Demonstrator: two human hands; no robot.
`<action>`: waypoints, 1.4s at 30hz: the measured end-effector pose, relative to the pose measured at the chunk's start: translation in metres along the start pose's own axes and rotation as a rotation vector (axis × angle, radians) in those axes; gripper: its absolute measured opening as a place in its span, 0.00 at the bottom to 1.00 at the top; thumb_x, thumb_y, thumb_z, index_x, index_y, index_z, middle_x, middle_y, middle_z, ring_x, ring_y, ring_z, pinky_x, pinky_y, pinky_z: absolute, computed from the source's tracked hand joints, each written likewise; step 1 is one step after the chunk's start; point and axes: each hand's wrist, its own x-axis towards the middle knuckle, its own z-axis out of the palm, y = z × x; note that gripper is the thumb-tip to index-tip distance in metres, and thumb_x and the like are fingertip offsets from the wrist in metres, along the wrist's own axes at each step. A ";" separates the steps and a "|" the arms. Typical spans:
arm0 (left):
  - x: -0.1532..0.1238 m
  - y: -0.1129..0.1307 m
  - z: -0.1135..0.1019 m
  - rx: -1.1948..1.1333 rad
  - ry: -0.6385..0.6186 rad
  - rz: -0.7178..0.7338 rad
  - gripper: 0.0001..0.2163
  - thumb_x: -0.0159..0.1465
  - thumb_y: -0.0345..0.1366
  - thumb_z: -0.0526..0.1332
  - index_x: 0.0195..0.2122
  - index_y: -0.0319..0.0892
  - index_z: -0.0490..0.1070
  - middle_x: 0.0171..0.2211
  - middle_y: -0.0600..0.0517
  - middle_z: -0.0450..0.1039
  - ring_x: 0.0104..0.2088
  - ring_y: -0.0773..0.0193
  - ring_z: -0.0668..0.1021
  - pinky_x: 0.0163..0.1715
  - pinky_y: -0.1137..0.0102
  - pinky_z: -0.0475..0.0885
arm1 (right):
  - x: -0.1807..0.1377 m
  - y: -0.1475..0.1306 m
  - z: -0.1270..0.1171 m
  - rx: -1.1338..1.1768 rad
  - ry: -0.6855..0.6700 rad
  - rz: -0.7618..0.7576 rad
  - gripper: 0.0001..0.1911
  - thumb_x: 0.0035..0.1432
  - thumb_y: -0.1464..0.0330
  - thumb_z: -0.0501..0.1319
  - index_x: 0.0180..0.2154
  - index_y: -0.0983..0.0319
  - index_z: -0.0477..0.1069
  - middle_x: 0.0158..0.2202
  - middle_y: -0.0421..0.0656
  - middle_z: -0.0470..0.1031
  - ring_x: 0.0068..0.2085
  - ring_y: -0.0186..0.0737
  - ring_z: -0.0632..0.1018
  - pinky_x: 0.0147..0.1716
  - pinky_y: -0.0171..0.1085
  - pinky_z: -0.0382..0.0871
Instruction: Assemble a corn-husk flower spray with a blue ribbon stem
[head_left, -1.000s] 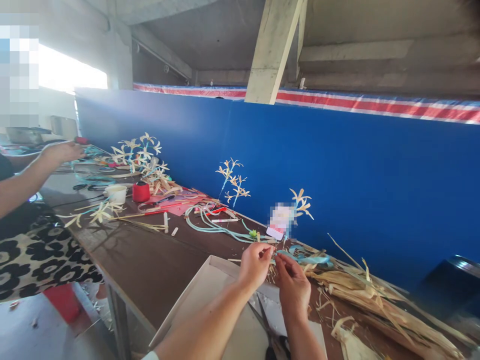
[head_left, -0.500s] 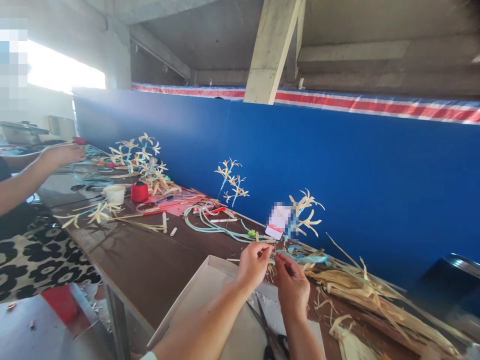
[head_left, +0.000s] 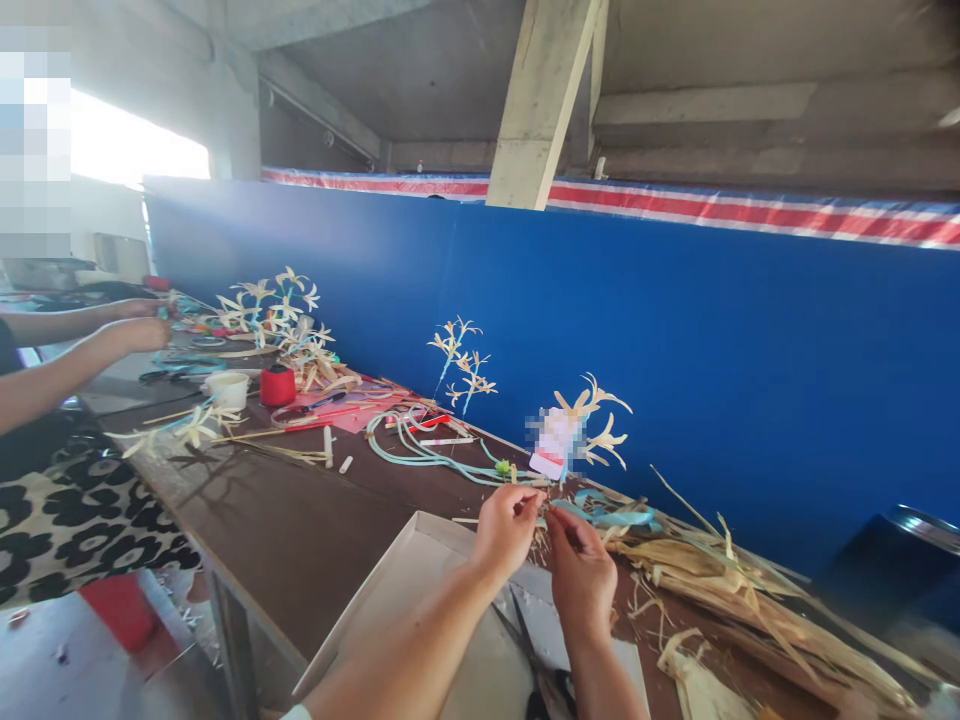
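Observation:
My left hand (head_left: 506,530) and my right hand (head_left: 581,575) meet fingertip to fingertip low in the middle of the view, both pinched on the thin stem of a straw flower sprig (head_left: 592,425). The sprig stands up from my fingers in front of the blue wall. A light blue ribbon (head_left: 611,517) trails off to the right of my fingers. Under my hands lies a white tray (head_left: 420,590) with black scissors (head_left: 544,680) on it.
A pile of dried husk strips (head_left: 750,610) covers the brown table (head_left: 300,520) at the right. Further left stand another flower sprig (head_left: 461,360), teal cords (head_left: 420,450), a red thread spool (head_left: 277,385) and a white cup (head_left: 229,388). Another person's hands (head_left: 142,325) work at far left.
The sprig in my fingers has turned and shifted a little to the left. The other person's far hand has come down toward the table beside their other hand.

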 end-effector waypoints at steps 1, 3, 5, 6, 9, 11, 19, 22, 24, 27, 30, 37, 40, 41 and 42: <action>0.000 0.001 0.000 0.001 -0.003 -0.001 0.10 0.61 0.39 0.56 0.33 0.42 0.76 0.33 0.51 0.76 0.35 0.65 0.75 0.35 0.73 0.68 | 0.000 0.000 0.000 -0.012 0.000 -0.013 0.16 0.48 0.56 0.60 0.33 0.60 0.77 0.32 0.45 0.78 0.34 0.45 0.76 0.35 0.39 0.67; 0.000 0.001 -0.001 0.000 -0.008 -0.004 0.10 0.61 0.39 0.56 0.33 0.42 0.76 0.33 0.51 0.76 0.35 0.65 0.75 0.35 0.73 0.68 | 0.000 0.001 -0.001 -0.035 -0.003 -0.036 0.16 0.49 0.56 0.59 0.33 0.60 0.77 0.33 0.45 0.78 0.34 0.45 0.76 0.36 0.39 0.66; 0.000 0.001 -0.001 -0.010 -0.006 -0.005 0.10 0.61 0.39 0.56 0.33 0.42 0.76 0.33 0.51 0.76 0.34 0.64 0.76 0.35 0.73 0.68 | 0.000 0.004 0.000 -0.050 -0.002 -0.062 0.16 0.51 0.56 0.59 0.34 0.59 0.77 0.33 0.45 0.78 0.35 0.45 0.76 0.36 0.39 0.66; 0.000 0.001 -0.001 -0.019 -0.004 -0.001 0.10 0.61 0.39 0.56 0.34 0.42 0.76 0.33 0.51 0.76 0.35 0.64 0.76 0.35 0.73 0.68 | 0.000 0.005 0.000 -0.055 -0.005 -0.076 0.16 0.51 0.56 0.58 0.34 0.59 0.77 0.33 0.45 0.78 0.35 0.45 0.76 0.37 0.39 0.66; 0.000 0.001 0.000 -0.070 0.014 0.015 0.10 0.61 0.38 0.56 0.35 0.42 0.76 0.34 0.50 0.76 0.35 0.65 0.76 0.36 0.73 0.69 | -0.002 0.008 0.002 -0.065 -0.026 -0.103 0.16 0.52 0.56 0.58 0.35 0.59 0.77 0.34 0.45 0.77 0.36 0.45 0.75 0.38 0.39 0.66; 0.000 0.001 0.000 -0.109 0.026 0.019 0.10 0.61 0.38 0.56 0.37 0.41 0.75 0.36 0.50 0.76 0.36 0.65 0.76 0.37 0.73 0.69 | -0.002 0.008 0.003 -0.077 -0.041 -0.101 0.16 0.52 0.56 0.58 0.35 0.59 0.77 0.35 0.45 0.77 0.37 0.45 0.75 0.38 0.39 0.65; -0.002 0.010 -0.003 -0.145 0.004 0.005 0.10 0.59 0.36 0.59 0.39 0.41 0.75 0.36 0.50 0.75 0.34 0.66 0.75 0.35 0.74 0.70 | -0.005 0.009 0.004 -0.112 -0.065 -0.094 0.16 0.52 0.56 0.58 0.36 0.58 0.76 0.36 0.44 0.76 0.36 0.43 0.75 0.36 0.37 0.65; -0.002 0.009 -0.003 -0.154 0.011 -0.005 0.07 0.57 0.35 0.60 0.36 0.41 0.75 0.37 0.50 0.76 0.34 0.66 0.75 0.35 0.74 0.69 | -0.007 0.013 0.006 -0.117 -0.088 -0.121 0.16 0.54 0.56 0.57 0.38 0.58 0.75 0.36 0.44 0.75 0.35 0.42 0.74 0.35 0.37 0.65; -0.002 0.008 -0.002 -0.164 0.009 -0.004 0.06 0.57 0.35 0.60 0.34 0.41 0.74 0.37 0.50 0.76 0.34 0.66 0.75 0.34 0.74 0.69 | -0.007 0.015 0.006 -0.126 -0.097 -0.136 0.16 0.55 0.56 0.57 0.39 0.58 0.75 0.36 0.44 0.75 0.36 0.42 0.74 0.35 0.36 0.65; -0.001 0.005 0.000 -0.165 0.008 0.006 0.05 0.57 0.35 0.61 0.33 0.41 0.75 0.37 0.51 0.76 0.34 0.66 0.75 0.35 0.73 0.69 | -0.008 0.016 0.007 -0.148 -0.101 -0.143 0.15 0.55 0.57 0.57 0.39 0.57 0.75 0.37 0.43 0.75 0.36 0.41 0.74 0.36 0.36 0.65; 0.000 0.004 0.000 -0.168 0.016 0.007 0.05 0.57 0.34 0.61 0.32 0.41 0.75 0.36 0.51 0.76 0.34 0.66 0.76 0.35 0.73 0.69 | -0.008 0.016 0.007 -0.158 -0.096 -0.148 0.15 0.55 0.57 0.57 0.39 0.57 0.75 0.37 0.42 0.75 0.36 0.41 0.74 0.36 0.36 0.64; 0.000 0.003 0.001 -0.160 0.069 0.003 0.04 0.56 0.34 0.61 0.31 0.41 0.73 0.32 0.52 0.75 0.32 0.67 0.74 0.35 0.73 0.69 | -0.009 0.015 0.007 -0.170 -0.099 -0.178 0.14 0.56 0.57 0.57 0.39 0.55 0.75 0.36 0.42 0.75 0.35 0.40 0.74 0.36 0.35 0.64; -0.001 0.006 0.001 -0.161 0.081 0.008 0.03 0.56 0.33 0.61 0.30 0.40 0.73 0.30 0.52 0.74 0.30 0.68 0.73 0.33 0.73 0.68 | -0.009 0.013 0.007 -0.189 -0.092 -0.177 0.14 0.56 0.57 0.56 0.39 0.55 0.74 0.36 0.42 0.74 0.35 0.40 0.74 0.35 0.35 0.64; -0.001 0.006 0.000 -0.160 0.082 0.011 0.03 0.56 0.33 0.60 0.30 0.40 0.72 0.30 0.53 0.73 0.29 0.68 0.73 0.32 0.74 0.68 | -0.009 0.013 0.007 -0.193 -0.092 -0.179 0.14 0.56 0.57 0.56 0.39 0.55 0.74 0.36 0.42 0.74 0.35 0.40 0.74 0.35 0.36 0.64; -0.001 0.007 0.000 -0.160 0.083 0.016 0.03 0.56 0.33 0.60 0.30 0.40 0.72 0.30 0.53 0.73 0.29 0.68 0.73 0.32 0.74 0.68 | -0.009 0.013 0.007 -0.195 -0.095 -0.183 0.13 0.56 0.58 0.56 0.39 0.55 0.74 0.36 0.42 0.74 0.35 0.40 0.74 0.35 0.36 0.64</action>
